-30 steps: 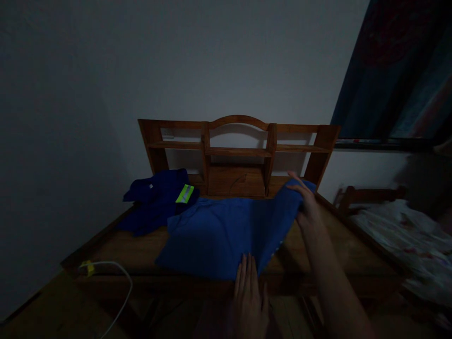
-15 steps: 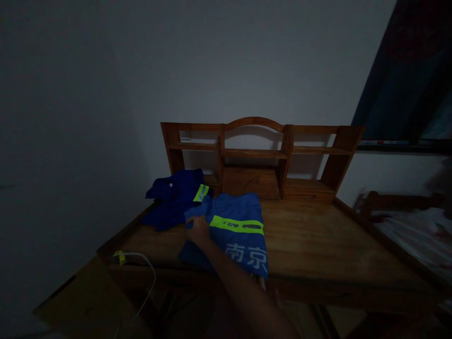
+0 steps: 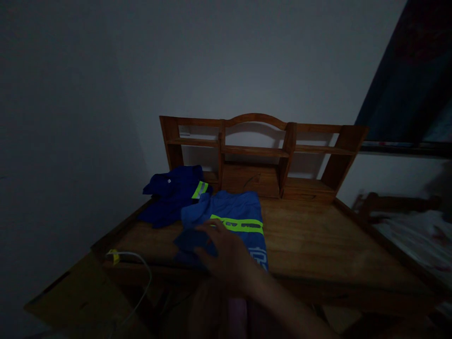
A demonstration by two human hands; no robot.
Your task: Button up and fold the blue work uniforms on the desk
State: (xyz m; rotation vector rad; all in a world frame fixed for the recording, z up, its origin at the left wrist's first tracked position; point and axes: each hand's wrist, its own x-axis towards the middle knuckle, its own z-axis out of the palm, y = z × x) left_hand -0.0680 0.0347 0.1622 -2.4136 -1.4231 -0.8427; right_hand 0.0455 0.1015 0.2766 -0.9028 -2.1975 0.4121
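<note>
A blue work shirt [image 3: 235,205] with a yellow-green reflective band [image 3: 243,226] and white lettering lies spread near the front of the wooden desk. My right hand [image 3: 224,247] is over its lower left part, thumb and fingers apart, with blue cloth showing in the gap. I see no cloth pinched in it, though motion blurs the fingers. The right forearm covers part of the lettering and the shirt's lower edge. Below the desk edge is a dim, blurred limb [image 3: 205,306], possibly my left arm; no fingers can be made out there. A darker blue garment [image 3: 173,193] touches the shirt's left sleeve.
At the desk's back stands a wooden shelf unit [image 3: 257,153] against a pale wall. A white cable [image 3: 143,259] with a yellow tag hangs over the front left edge. Bare wood [image 3: 318,235] stretches right of the shirt. A bed [image 3: 416,226] and dark curtain [image 3: 399,84] are at right.
My right hand has left the shirt's left sleeve and moved right and toward me, its fingers spreading. Fingers seen earlier at the shirt's lower edge no longer show.
</note>
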